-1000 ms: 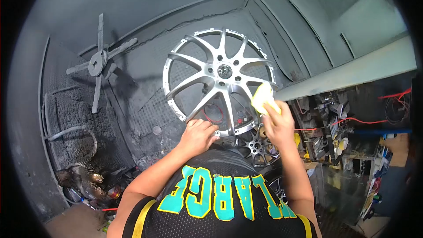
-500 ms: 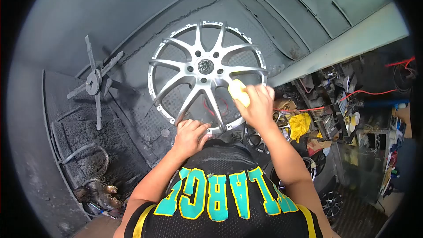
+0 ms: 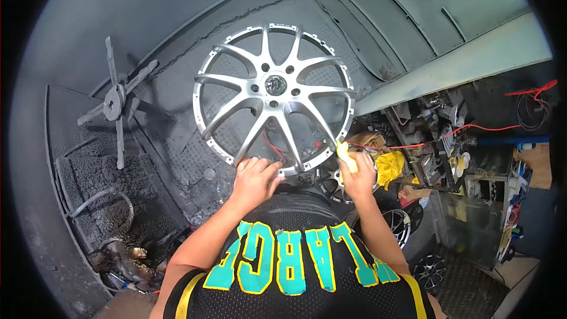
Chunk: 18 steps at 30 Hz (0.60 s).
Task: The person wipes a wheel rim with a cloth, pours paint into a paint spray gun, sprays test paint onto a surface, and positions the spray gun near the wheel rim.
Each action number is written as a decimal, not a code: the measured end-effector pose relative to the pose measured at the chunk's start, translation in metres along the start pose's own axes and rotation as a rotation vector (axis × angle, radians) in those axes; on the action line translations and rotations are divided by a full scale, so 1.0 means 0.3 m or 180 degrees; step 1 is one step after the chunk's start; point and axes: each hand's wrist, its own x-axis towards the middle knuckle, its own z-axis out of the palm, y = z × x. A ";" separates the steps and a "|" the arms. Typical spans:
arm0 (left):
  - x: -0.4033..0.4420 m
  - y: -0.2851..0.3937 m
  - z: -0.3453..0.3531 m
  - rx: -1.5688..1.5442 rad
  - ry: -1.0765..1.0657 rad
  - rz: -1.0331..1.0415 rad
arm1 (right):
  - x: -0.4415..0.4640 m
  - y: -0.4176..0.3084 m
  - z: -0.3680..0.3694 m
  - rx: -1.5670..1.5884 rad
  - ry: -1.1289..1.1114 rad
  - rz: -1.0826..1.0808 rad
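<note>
At lower centre, left hand [image 3: 256, 182] curls fingers over wheel [image 3: 253, 99] rim; right hand [image 3: 358, 175], to its right, grips yellow cloth [image 3: 346, 157].

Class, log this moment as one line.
left hand: holding near rim of silver wheel | right hand: holding yellow cloth by rim

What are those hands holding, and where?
The right hand holds a pale yellow cloth by its near end; the left hand holds the silver wheel by its near rim.

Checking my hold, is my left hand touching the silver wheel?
Touching. The head view shows the left hand with fingers curled over the edge of the silver wheel.
</note>
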 end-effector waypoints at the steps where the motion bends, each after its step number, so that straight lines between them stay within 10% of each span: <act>1: 0.000 -0.001 -0.001 -0.0023 0.0005 -0.0014 | -0.023 -0.008 -0.042 0.0135 -0.0029 0.0165; 18: -0.003 0.010 0.031 0.0021 0.0153 0.0151 | 0.039 -0.133 -0.018 -0.0299 -0.1066 0.0093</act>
